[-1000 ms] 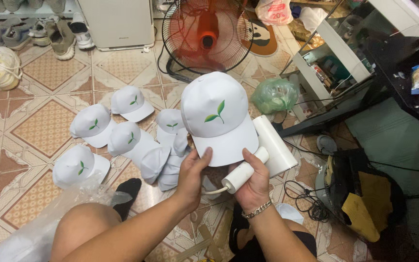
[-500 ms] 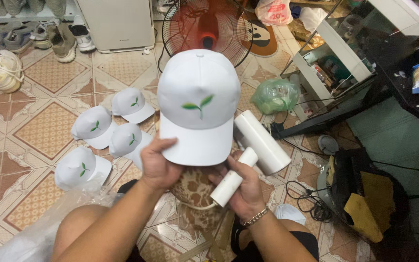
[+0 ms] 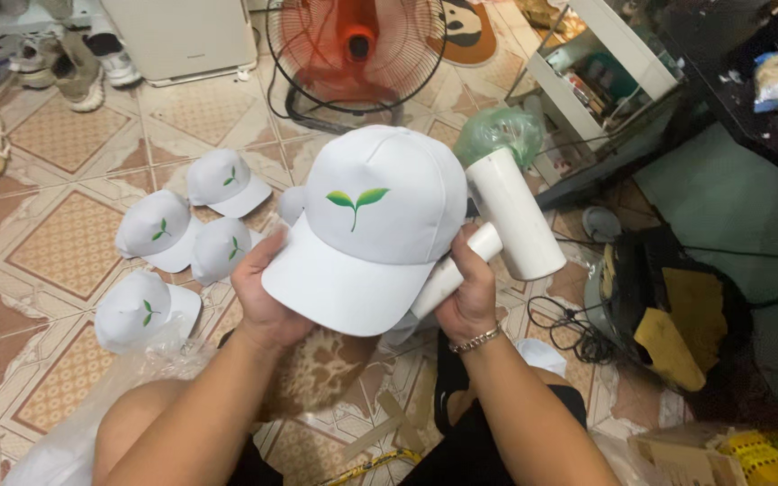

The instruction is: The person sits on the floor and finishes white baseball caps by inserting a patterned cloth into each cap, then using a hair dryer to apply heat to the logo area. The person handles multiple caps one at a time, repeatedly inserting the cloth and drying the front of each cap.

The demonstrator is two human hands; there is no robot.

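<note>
The left hand (image 3: 267,301) holds a white cap (image 3: 373,225) from below, the fingers closed on the left edge of its brim, so that the front with the small green leaf mark faces up toward the person. The right hand (image 3: 468,292) is wrapped tightly around the handle of a white lint roller (image 3: 506,225), and the fat roll of this tool stands just beside the right side of the cap, touching it or nearly so; I cannot tell which. The two hands are near each other but not joined, with the brim between them.

As I judge it, this cap is the one being worked on now, and the roller is not yet on the front panel.

On the tiled floor (image 3: 56,243) to the left lie four more white caps (image 3: 186,225) with the same leaf mark, close together. Whether these are finished or waiting, the view does not show. Clear plastic wrapping (image 3: 74,414) lies near the person's left knee. Farther away stand an orange floor fan (image 3: 357,49) and a green plastic bag (image 3: 497,135).
</note>
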